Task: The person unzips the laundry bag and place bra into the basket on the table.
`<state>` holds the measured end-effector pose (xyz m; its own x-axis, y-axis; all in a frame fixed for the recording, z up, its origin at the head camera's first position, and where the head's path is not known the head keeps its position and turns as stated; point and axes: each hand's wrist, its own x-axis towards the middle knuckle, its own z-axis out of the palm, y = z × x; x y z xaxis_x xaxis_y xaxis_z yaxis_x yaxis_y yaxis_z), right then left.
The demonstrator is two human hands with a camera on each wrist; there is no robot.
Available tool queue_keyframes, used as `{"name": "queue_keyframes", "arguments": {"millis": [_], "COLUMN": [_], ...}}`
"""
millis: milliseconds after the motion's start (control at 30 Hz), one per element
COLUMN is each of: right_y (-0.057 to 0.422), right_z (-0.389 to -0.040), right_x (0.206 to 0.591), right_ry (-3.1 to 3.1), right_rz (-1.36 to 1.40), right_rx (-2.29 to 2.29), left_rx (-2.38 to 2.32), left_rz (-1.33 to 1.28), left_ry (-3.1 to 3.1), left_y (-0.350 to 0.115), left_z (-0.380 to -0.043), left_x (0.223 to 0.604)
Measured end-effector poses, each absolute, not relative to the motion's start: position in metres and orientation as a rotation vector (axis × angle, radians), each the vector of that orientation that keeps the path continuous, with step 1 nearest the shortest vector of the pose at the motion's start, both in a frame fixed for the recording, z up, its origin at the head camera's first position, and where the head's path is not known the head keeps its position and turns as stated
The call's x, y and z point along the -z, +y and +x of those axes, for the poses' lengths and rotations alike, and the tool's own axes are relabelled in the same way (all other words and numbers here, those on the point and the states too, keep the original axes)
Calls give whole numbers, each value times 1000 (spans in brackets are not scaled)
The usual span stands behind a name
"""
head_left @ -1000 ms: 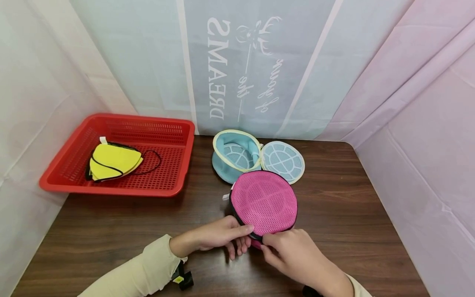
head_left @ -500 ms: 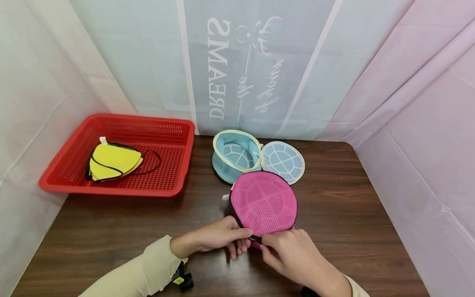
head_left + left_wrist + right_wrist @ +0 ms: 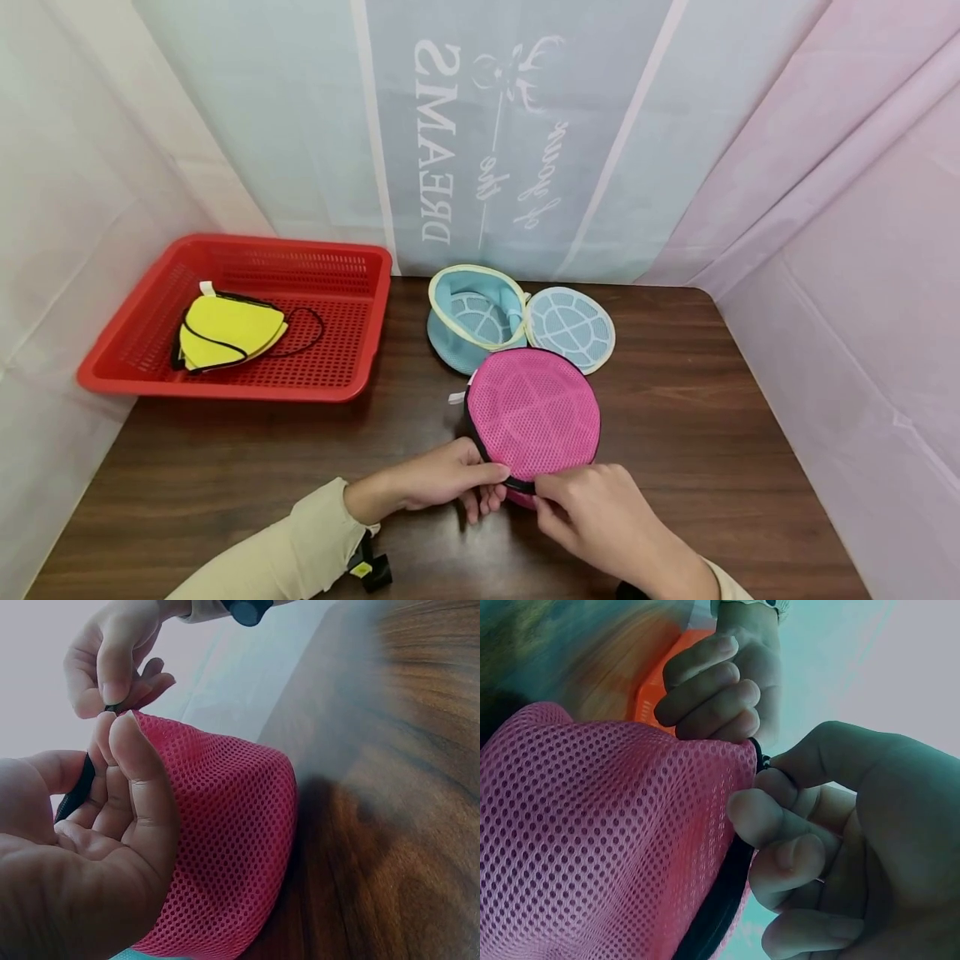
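A round pink mesh laundry bag (image 3: 534, 408) with black trim stands on the table in front of me, its lid up. My left hand (image 3: 448, 477) pinches the black-edged rim at the near left, thumb on top and fingers curled beneath. Just to its right, my right hand (image 3: 603, 517) pinches the same rim between thumb and curled fingers. The right wrist view shows those fingertips at the black zipper edge (image 3: 718, 904); whether they hold a zipper pull is hidden. In the left wrist view, the bag's mesh side hangs beyond the left fingers.
Behind the pink bag stands a light blue mesh laundry bag (image 3: 459, 348) with yellow trim, its round lid (image 3: 572, 327) folded open to the right. A red plastic basket (image 3: 300, 388) at the back left holds a folded yellow piece (image 3: 231, 330) with black edging and a cord loop.
My right hand has shifted slightly right along the rim, widening the gap between the hands a little. The left hand keeps its hold, and the bag stays in place.
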<state>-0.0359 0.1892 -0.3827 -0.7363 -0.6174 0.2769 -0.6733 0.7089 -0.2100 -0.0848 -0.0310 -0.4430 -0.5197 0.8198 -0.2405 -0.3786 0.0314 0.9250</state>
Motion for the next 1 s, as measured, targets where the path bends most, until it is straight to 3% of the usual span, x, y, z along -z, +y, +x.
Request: {"name": "queue_keyframes", "arguments": {"millis": [1000], "right_y": [225], "right_z": [-40], "right_x": [379], "right_ry": [-2809], "right_rz": [827], "right_rx": [-337], "left_rx": [-1628], "left_rz": [476], "left_ry": [1432], "left_y": [-40], "left_z": [-90], "left_x": [443]}}
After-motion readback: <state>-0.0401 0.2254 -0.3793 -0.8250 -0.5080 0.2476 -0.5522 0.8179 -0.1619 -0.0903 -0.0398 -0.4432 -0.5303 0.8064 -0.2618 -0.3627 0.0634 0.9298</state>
